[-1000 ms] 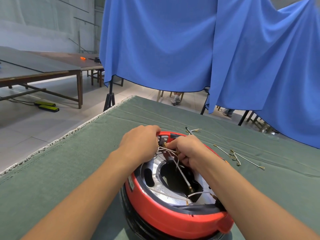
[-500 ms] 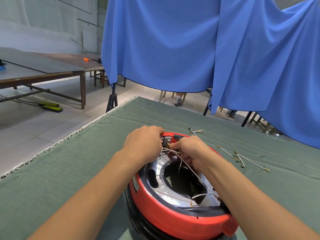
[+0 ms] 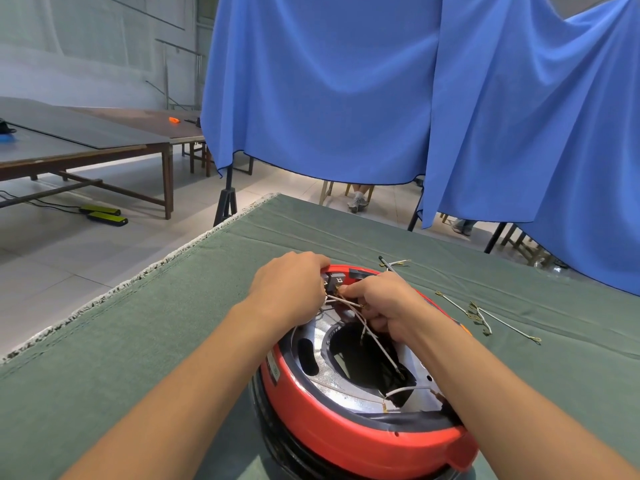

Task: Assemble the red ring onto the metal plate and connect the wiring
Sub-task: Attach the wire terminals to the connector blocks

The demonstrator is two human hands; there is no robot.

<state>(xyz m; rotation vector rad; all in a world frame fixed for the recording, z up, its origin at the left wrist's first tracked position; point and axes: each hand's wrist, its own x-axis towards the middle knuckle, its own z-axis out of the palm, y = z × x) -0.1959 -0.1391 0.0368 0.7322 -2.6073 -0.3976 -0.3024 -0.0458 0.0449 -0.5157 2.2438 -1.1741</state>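
Red ring (image 3: pixel 349 431) sits around metal plate (image 3: pixel 332 382) on green counter (image 3: pixel 138 341). Left hand (image 3: pixel 291 289) and right hand (image 3: pixel 384 306) both pinch white wires (image 3: pixel 349 303) at ring's far edge, beside grey connector (image 3: pixel 335 280). Loose wires (image 3: pixel 485 315) lie right.

Looks like a workshop or assembly hall to me, definitely not a home. I'm at a bench under a green cloth (image 3: pixel 145 341), with long bare wooden tables (image 3: pixel 104 147) far left on a pale tiled floor (image 3: pixel 52 265), cables trailing there. Blue sheets (image 3: pixel 346 91) hang on stands (image 3: pixel 227 199) as dividers, plain concrete wall (image 3: pixel 86 46) behind.
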